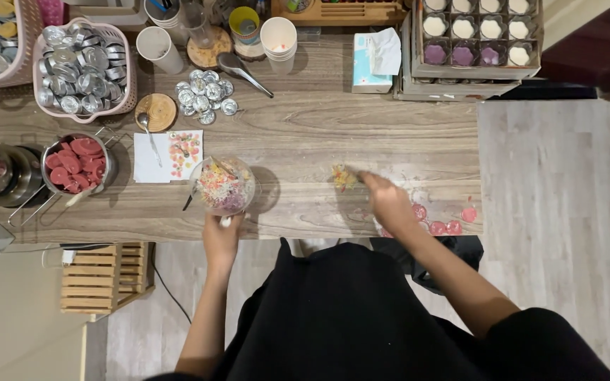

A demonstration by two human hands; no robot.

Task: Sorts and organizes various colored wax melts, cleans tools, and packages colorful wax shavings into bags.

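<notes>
On the bench (333,134), a pot of red discs (75,164) stands far left, loose foil cups (206,95) at the far side, and pink pieces (446,227) near right. The left hand (222,236) grips the upright glass bowl (223,186) at its near rim. The right hand (387,201), fingers pinched nearly closed, touches a small yellow cluster (344,176) right of the bowl; its long axis cannot be told.

Seen from above, a person's left hand (222,236) steadies a clear bowl of pastel petals (223,186) on a wooden counter (333,127), while the right hand (388,201) reaches a small petal cluster (344,176) beside pink wax candles (446,227).
</notes>
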